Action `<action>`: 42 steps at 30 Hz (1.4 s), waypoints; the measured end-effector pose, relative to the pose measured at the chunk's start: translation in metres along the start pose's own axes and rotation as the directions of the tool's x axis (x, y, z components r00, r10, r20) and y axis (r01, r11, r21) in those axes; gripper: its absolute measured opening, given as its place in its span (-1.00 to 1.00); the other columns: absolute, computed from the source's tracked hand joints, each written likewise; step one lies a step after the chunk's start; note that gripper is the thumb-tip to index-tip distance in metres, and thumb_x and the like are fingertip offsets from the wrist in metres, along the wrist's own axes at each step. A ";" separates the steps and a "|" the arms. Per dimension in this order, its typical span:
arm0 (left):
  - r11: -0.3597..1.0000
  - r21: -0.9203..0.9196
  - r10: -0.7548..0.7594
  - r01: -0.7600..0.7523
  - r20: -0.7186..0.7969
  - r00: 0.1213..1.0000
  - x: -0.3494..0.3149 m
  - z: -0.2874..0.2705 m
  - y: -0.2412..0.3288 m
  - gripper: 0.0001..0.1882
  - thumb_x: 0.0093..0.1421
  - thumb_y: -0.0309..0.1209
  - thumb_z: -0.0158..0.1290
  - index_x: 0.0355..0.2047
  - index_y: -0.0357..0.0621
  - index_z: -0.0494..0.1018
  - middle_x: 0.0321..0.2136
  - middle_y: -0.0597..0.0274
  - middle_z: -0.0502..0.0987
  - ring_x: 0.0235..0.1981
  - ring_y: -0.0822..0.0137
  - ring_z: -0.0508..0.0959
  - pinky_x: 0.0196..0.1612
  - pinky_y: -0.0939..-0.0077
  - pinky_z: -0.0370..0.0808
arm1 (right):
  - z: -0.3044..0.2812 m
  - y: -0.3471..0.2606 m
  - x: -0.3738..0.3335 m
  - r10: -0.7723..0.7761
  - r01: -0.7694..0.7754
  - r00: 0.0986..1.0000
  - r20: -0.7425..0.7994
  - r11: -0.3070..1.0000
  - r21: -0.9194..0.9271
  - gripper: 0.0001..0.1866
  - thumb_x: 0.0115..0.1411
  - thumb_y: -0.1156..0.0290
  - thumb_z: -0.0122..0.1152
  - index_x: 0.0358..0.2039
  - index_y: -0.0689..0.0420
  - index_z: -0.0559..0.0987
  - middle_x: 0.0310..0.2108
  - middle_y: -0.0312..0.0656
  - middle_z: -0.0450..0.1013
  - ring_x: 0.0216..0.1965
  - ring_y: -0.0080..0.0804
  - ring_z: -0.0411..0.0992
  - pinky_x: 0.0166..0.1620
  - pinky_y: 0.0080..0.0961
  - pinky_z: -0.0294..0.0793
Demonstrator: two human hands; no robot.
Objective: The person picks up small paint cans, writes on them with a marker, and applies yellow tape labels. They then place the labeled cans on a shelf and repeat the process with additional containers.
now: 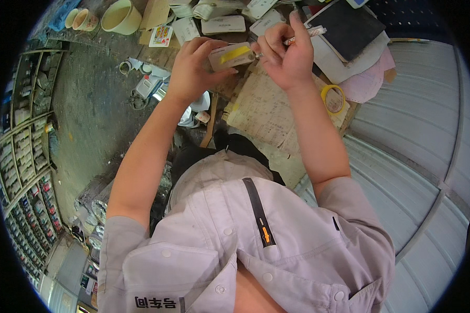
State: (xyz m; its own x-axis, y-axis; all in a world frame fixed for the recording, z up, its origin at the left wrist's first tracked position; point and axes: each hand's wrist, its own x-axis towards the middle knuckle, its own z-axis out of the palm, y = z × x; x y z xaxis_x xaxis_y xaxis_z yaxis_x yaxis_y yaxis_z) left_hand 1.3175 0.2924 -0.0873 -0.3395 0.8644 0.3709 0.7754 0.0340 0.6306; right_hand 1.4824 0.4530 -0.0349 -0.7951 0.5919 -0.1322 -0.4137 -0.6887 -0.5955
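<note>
My left hand (pixel 193 68) is closed on a pale tag (pixel 217 58), gripping it by its left end between thumb and fingers. A bright yellow strip (pixel 235 54) runs across the tag's face, and a small hole shows near its right end. My right hand (pixel 292 60) is curled round a white pen (pixel 314 33) with a reddish pattern, which sticks out to the right past the fingers. The fingertips of that hand are close to the tag's right end; whether they touch it I cannot tell. Below both hands lies a worn, yellowed sheet with handwriting (pixel 261 112).
Stacks of similar tags (pixel 223 24) lie beyond my hands, beside a playing card (pixel 161 36). A cream tub (pixel 121 17) stands at the far left. To the right are a black folder (pixel 347 28), pink paper (pixel 368 78) and a yellow tape roll (pixel 333 99). Shelving (pixel 26 130) lines the left.
</note>
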 end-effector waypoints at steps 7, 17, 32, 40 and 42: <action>1.000 -0.012 0.003 -0.004 -0.103 0.995 -0.014 0.004 -0.012 -0.53 -0.01 -0.34 0.56 -0.05 0.02 0.74 0.01 0.22 0.70 0.06 0.11 0.66 0.13 0.23 0.60 | -0.021 0.031 -0.001 -0.118 0.120 0.992 0.042 0.804 -0.583 -0.43 0.59 0.05 -0.15 -0.14 0.29 0.66 -0.43 -0.14 0.60 -0.35 -0.31 0.67 -0.21 -0.36 0.70; 0.990 -0.034 -0.135 0.134 -0.028 0.990 -0.008 -0.005 -0.012 -0.53 0.02 -0.27 0.55 -0.02 0.03 0.74 -0.07 0.27 0.75 -0.01 0.18 0.66 0.11 0.25 0.59 | -0.028 0.066 0.014 -0.370 0.373 0.898 0.236 0.358 -0.856 -0.73 0.49 0.33 0.24 -0.30 0.25 0.67 -0.59 -0.23 0.60 -0.52 -0.50 0.68 -0.47 -0.54 0.59; 0.995 -0.032 -0.094 0.091 -0.094 0.991 -0.013 0.001 -0.014 -0.52 -0.03 -0.24 0.56 -0.07 0.00 0.77 -0.08 0.30 0.77 -0.02 0.18 0.65 0.11 0.28 0.61 | -0.041 0.077 0.025 -0.409 0.427 0.825 0.389 0.003 -0.904 -0.74 0.36 0.34 0.36 -0.44 0.21 0.65 -0.63 -0.08 0.52 -0.63 -0.14 0.49 -0.50 -0.30 0.43; 0.998 -0.006 -0.056 0.056 -0.071 0.996 -0.012 0.001 -0.018 -0.49 0.01 -0.29 0.56 0.02 0.03 0.75 -0.04 0.31 0.76 -0.01 0.23 0.67 0.13 0.28 0.60 | -0.044 0.080 0.028 -0.458 0.419 0.816 0.352 0.050 -0.907 -0.71 0.36 0.32 0.36 -0.48 0.21 0.63 -0.64 -0.06 0.50 -0.65 -0.08 0.45 -0.53 -0.28 0.37; 0.998 -0.005 -0.060 0.060 -0.076 0.995 -0.012 0.001 -0.018 -0.49 0.01 -0.29 0.56 0.02 0.04 0.75 -0.04 0.31 0.76 0.00 0.23 0.67 0.13 0.29 0.61 | -0.044 0.079 0.028 -0.442 0.412 0.826 0.350 0.051 -0.910 -0.70 0.36 0.32 0.36 -0.49 0.21 0.63 -0.64 -0.06 0.50 -0.65 -0.08 0.45 -0.53 -0.27 0.37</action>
State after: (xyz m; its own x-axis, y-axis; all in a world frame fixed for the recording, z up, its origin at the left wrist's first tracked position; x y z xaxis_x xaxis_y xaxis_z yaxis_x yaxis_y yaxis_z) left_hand 1.3081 0.2824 -0.1036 -0.4250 0.8203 0.3826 0.7508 0.0834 0.6552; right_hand 1.4467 0.4339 -0.1203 -0.6292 0.6469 0.4309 0.0545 0.5897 -0.8058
